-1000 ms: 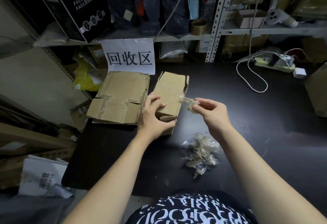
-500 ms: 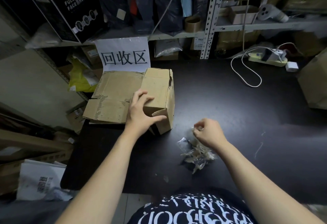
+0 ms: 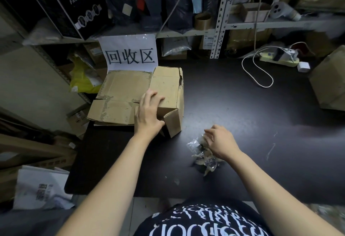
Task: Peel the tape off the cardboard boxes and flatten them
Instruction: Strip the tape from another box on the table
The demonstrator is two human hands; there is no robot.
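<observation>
Cardboard box (image 3: 168, 88) stands on the dark table (image 3: 242, 109) at its left side, its long side touching a stack of flattened cardboard (image 3: 121, 94) that lies under a white sign (image 3: 130, 54). The box is not yet flat. Its near end flap (image 3: 173, 123) hangs ajar, and the far right corner is torn (what is inside, if anything, cannot be seen from this angle). The left hand (image 3: 148, 114) grasps the near end of the box, fingers curled over its top and thumb down by the open flap. The right hand (image 3: 222, 141) is apart from the box, just beside it on the table. Its fingers are loose and released, resting on a small pile of crumpled peeled tape (image 3: 203, 159). A larger closed carton (image 3: 328, 84) sits at the table's right edge. On the shelf behind are a small open-topped carton (image 3: 255, 13), contents hidden, a brown tape roll (image 3: 203, 21) and a black mask box (image 3: 74, 2).
</observation>
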